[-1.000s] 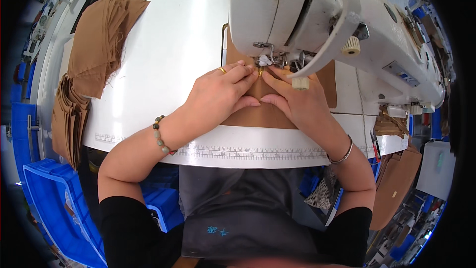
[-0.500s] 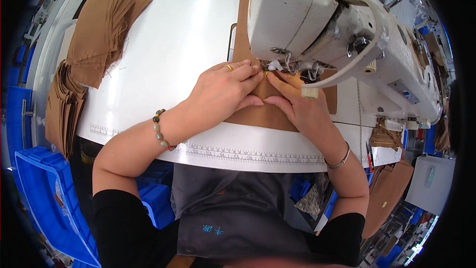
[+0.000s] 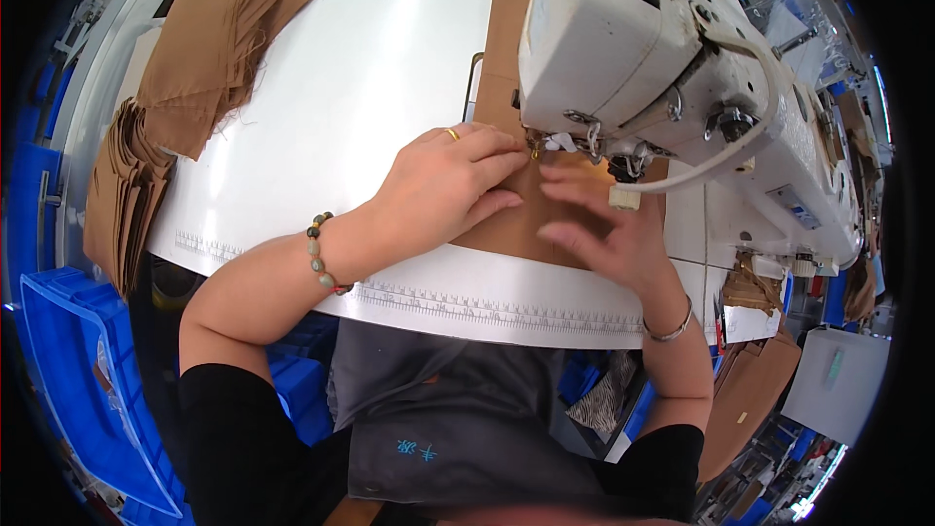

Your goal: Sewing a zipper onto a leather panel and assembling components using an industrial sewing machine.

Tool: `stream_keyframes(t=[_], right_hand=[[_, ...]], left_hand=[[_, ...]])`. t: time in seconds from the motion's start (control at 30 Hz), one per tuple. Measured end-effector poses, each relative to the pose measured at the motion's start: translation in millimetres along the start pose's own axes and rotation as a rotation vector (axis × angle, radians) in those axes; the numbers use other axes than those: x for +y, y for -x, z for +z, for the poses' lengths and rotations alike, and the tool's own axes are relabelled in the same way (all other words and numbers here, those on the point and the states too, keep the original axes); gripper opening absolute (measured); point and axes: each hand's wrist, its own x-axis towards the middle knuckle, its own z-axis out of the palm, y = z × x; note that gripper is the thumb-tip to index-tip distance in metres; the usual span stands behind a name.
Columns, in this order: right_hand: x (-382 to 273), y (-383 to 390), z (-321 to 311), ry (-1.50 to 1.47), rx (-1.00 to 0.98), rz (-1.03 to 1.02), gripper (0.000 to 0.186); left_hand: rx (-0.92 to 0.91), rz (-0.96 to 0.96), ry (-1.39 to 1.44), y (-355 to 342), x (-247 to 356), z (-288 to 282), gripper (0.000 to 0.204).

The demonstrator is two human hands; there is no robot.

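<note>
My left hand point(image 3: 443, 180) rests on a brown fabric piece point(image 3: 502, 29) just left of the presser foot, fingers curved and thumb apart, pressing rather than gripping it. My right hand point(image 3: 609, 229) is slightly blurred over the fabric's right part, fingers spread and nothing visibly held. A small gold-coloured piece point(image 3: 535, 152) shows by the presser foot, between the hands. The white sewing machine point(image 3: 594, 49) overhangs the fabric; its fittings partly cover the needle area and the fabric beyond my right fingers.
Two stacks of brown cut fabric point(image 3: 214, 54) point(image 3: 122, 190) lie on the white table's left point(image 3: 341, 58). A printed ruler runs along the near edge. Blue crates point(image 3: 83, 370) stand below left. More brown pieces point(image 3: 750, 409) and a pale translucent bin point(image 3: 833, 380) are at the right.
My right hand has drawn back toward me and spread its fingers away from the presser foot. My left hand stays pressed beside it. The whole view has shifted slightly.
</note>
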Motion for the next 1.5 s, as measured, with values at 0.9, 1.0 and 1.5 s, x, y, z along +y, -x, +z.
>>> stream_keyframes(t=[0.9, 1.0, 1.5], right_hand=[[-7, 6, 15, 0.242, 0.179, 0.093, 0.022], [-7, 6, 16, 0.221, 0.196, 0.079, 0.020], [0, 7, 16, 0.177, 0.208, 0.092, 0.022]], left_hand=[[0.101, 0.195, -0.292, 2, -7, 12, 0.011], [0.083, 0.211, -0.342, 1, -8, 14, 0.011], [0.034, 0.019, -0.090, -3, -1, 20, 0.007]])
